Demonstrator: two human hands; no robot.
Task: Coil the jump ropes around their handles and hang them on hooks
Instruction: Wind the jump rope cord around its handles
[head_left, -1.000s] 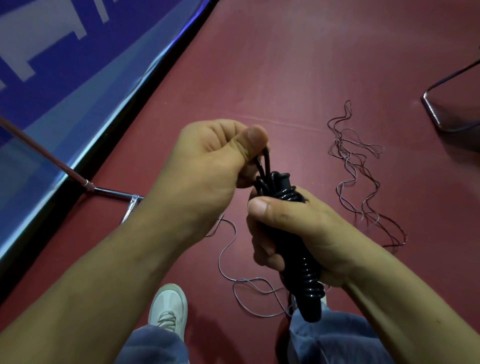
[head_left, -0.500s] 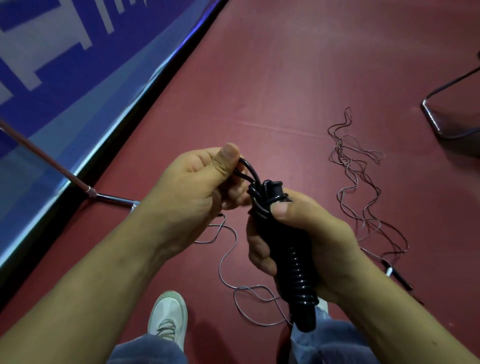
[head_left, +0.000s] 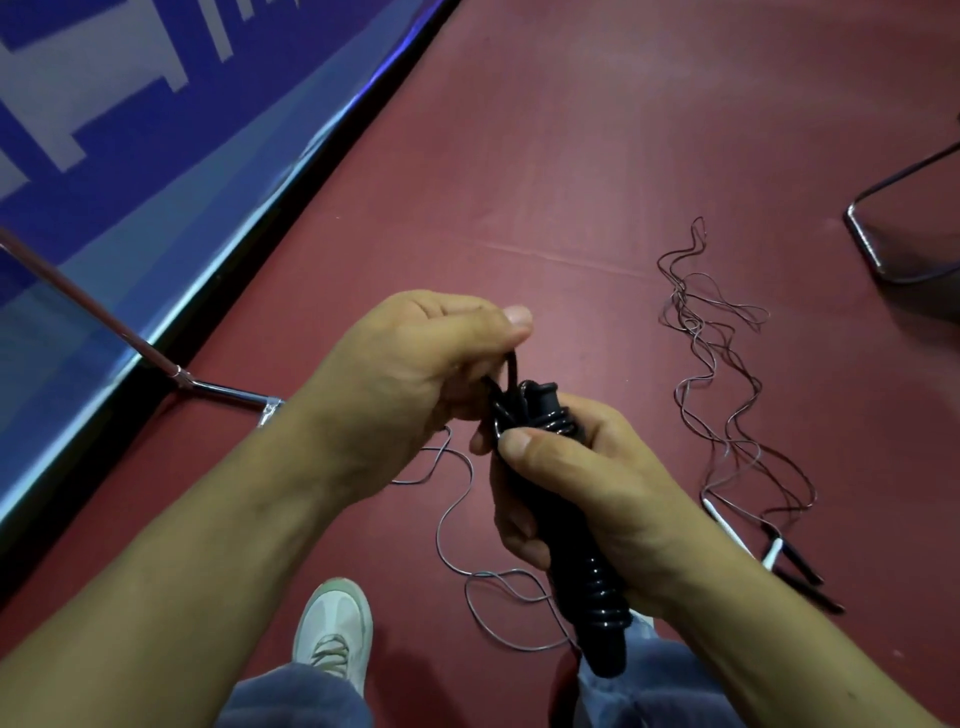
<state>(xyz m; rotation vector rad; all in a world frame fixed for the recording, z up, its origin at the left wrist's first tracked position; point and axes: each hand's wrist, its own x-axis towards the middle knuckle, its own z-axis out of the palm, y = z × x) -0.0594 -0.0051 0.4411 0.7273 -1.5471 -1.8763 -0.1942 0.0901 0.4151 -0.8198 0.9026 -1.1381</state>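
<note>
Right hand (head_left: 587, 499) gripped black coiled handles (head_left: 582, 561); left hand (head_left: 415, 374) pinched the rope's loose end (head_left: 511, 371) just above them.

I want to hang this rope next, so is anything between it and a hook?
Cannot tell: no hook shows in this view. The right hand grips the coiled rope; the left hand pinches its loop end.

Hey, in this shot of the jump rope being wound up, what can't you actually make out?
Hooks: none in the head view, out of frame.
Middle of the black handles: covered by the right hand.
The rope end: vanishes into the left hand.
The floor ropes: too thin and tangled to count.
The metal frame: cut by the right edge.
</note>
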